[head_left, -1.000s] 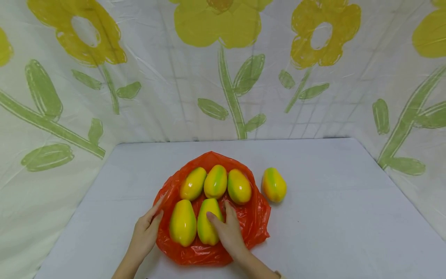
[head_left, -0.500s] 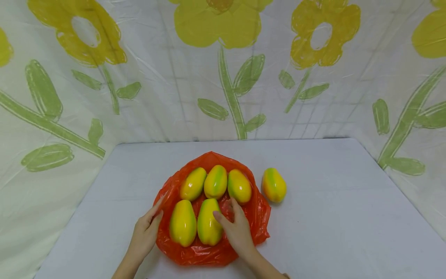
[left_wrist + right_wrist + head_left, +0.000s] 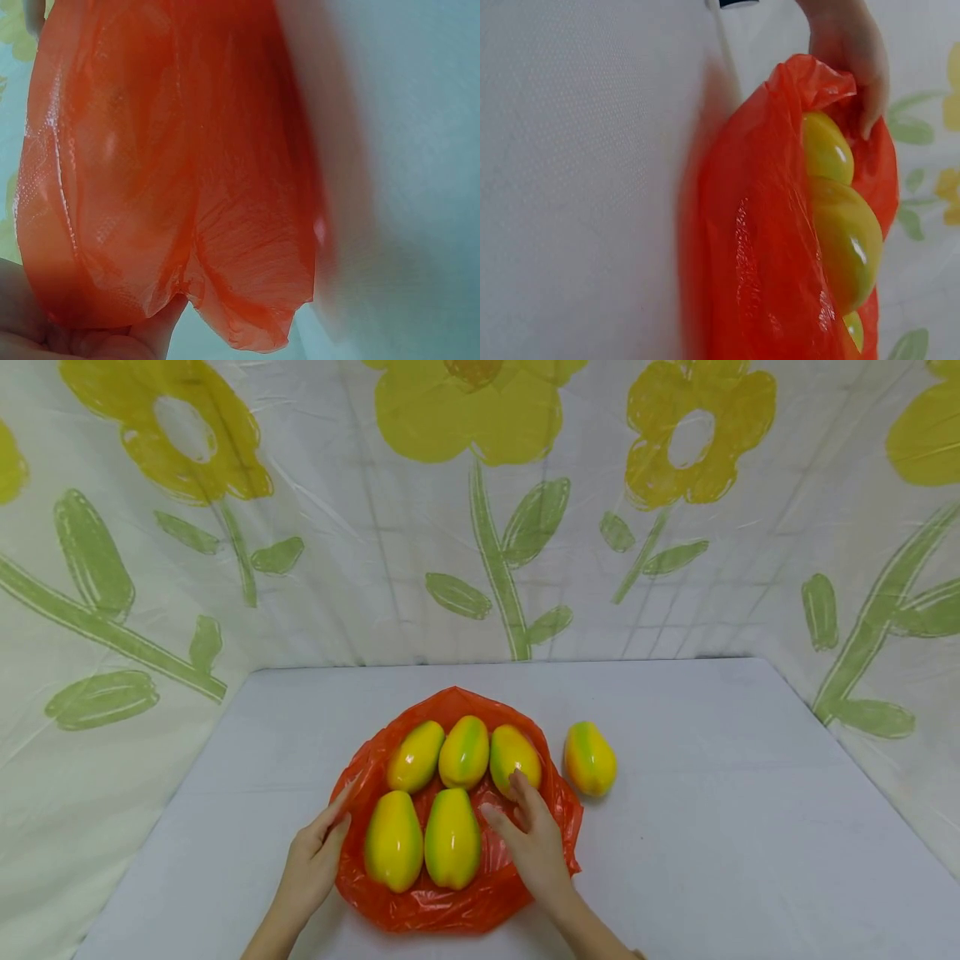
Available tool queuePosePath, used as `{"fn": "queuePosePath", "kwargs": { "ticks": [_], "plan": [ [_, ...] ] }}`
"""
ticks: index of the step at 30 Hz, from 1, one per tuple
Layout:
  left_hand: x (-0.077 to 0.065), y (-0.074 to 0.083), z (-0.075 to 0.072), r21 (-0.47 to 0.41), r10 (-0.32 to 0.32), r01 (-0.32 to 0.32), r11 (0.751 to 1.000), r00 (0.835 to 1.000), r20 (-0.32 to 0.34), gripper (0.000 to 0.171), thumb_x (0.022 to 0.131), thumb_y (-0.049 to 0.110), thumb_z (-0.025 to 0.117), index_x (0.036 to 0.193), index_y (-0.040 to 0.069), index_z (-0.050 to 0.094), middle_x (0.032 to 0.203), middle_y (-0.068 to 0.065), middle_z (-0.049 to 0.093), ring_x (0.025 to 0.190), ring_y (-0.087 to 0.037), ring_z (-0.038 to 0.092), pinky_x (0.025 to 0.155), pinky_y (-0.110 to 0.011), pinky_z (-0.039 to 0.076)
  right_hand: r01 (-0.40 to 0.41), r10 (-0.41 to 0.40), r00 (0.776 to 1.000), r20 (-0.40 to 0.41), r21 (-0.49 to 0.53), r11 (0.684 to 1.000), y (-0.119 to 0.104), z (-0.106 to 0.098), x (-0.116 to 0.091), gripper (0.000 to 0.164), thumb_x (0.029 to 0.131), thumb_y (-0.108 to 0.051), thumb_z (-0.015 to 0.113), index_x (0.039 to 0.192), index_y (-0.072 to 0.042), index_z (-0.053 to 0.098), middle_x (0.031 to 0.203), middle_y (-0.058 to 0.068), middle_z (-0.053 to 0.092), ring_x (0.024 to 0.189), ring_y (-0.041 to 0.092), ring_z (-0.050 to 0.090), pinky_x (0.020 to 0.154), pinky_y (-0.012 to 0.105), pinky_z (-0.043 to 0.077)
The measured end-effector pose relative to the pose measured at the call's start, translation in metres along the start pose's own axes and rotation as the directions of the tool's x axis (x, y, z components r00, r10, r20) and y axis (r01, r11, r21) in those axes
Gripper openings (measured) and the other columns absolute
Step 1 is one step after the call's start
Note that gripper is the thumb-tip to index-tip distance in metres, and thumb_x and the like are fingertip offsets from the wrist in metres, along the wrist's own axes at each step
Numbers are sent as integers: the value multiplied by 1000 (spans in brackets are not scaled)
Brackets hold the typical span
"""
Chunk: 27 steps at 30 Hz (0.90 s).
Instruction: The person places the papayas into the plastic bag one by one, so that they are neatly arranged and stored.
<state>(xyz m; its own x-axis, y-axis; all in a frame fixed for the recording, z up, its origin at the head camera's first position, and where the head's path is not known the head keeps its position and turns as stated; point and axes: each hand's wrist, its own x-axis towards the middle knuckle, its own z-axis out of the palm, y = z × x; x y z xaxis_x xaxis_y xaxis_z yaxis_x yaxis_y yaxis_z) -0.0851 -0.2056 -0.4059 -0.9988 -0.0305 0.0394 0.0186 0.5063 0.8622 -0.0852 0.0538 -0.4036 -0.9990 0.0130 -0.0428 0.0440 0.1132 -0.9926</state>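
Note:
A red plastic bag lies opened wide on the table, holding several yellow-green papayas. Three form its back row, the rightmost papaya among them; in front are a left papaya and a right one. My left hand holds the bag's left rim, its fingers over the edge, as the right wrist view also shows. Over the bag's right part is my right hand, fingers loosely spread and holding nothing. Its fingertips overlap the back-right papaya in the head view; whether they touch it I cannot tell.
Another papaya lies on the white table, just outside the bag's right rim. Behind the table hangs a pale curtain printed with yellow flowers.
My right hand has let go of the front-right papaya and moved right and slightly up, over the bag's right part. The left hand and the papayas have stayed in place.

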Motion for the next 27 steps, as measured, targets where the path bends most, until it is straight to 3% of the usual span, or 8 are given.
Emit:
{"fn": "queuePosePath", "kwargs": {
  "ticks": [8, 15, 27],
  "plan": [
    [-1, 1, 0, 1, 15, -15, 1000, 1000, -8, 41, 102, 2, 43, 142, -7, 43, 140, -30, 45, 133, -44, 38, 105, -48, 30, 21, -20, 999, -34, 25, 999, -4, -12, 5, 75, 93, -32, 66, 150, 2, 29, 153, 17, 34, 141, 33, 31, 113, 49, 27],
    [0, 1, -1, 21, -9, 10, 1000, 1000, -13, 41, 102, 3, 43, 142, -7, 43, 140, -31, 44, 133, -45, 37, 106, -50, 30, 47, -45, 997, -56, 24, 999, -4, -18, 6, 72, 94, -24, 64, 150, 4, 28, 152, 20, 34, 141, 35, 31, 113, 50, 27],
    [1, 0, 0, 13, -33, 33, 999, 999, -4, 42, 102, 2, 42, 143, -6, 41, 141, -31, 43, 134, -45, 37, 107, -50, 30, 128, -139, 982, -131, -86, 988, -11, -49, 17, 73, 96, -21, 62, 152, 4, 21, 156, 20, 27, 143, 34, 26, 112, 49, 28]
  ]
}}
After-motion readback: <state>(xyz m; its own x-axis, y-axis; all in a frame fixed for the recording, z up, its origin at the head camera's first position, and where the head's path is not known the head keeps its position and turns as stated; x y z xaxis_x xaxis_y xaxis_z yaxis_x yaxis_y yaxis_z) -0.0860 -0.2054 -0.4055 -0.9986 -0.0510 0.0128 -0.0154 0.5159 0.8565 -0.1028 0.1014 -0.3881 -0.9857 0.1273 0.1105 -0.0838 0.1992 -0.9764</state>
